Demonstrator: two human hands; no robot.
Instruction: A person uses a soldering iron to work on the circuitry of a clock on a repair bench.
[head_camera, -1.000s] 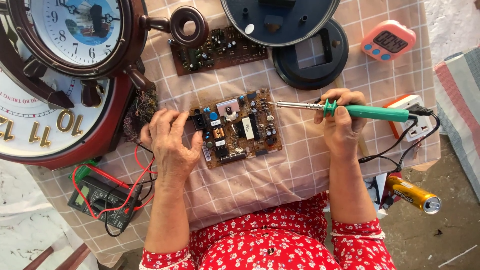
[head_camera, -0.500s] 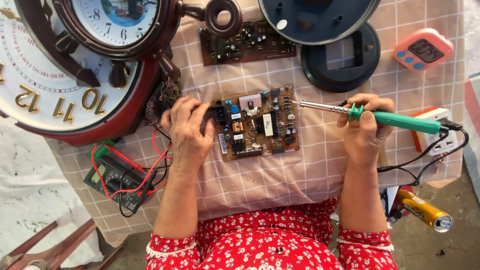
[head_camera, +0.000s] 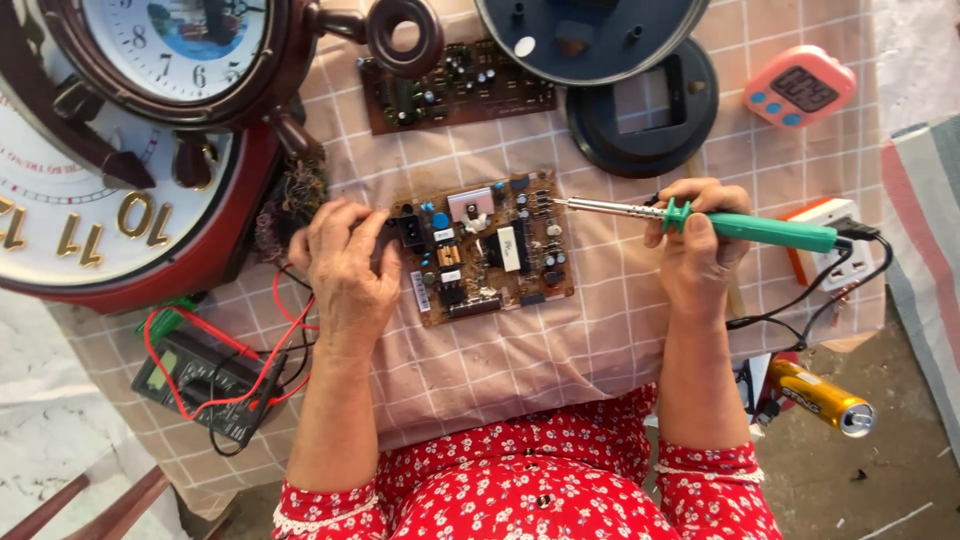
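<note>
Right hand (head_camera: 695, 250) grips green soldering iron (head_camera: 700, 220), axis horizontal, tip left over circuit board (head_camera: 485, 248); left hand (head_camera: 345, 265) pins board's left edge.

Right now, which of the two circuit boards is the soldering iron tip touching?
The lighter brown circuit board under the left hand, not the darker board farther up the cloth.

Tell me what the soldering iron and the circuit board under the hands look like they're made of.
Soldering iron: green handle looks like smooth moulded plastic; the shaft is bare silvery metal, going by its shine. Circuit board: matte brown sheet, probably a resin laminate, carrying plastic and metal parts. The right hand holds the iron; the left hand rests on the board's edge.
</note>
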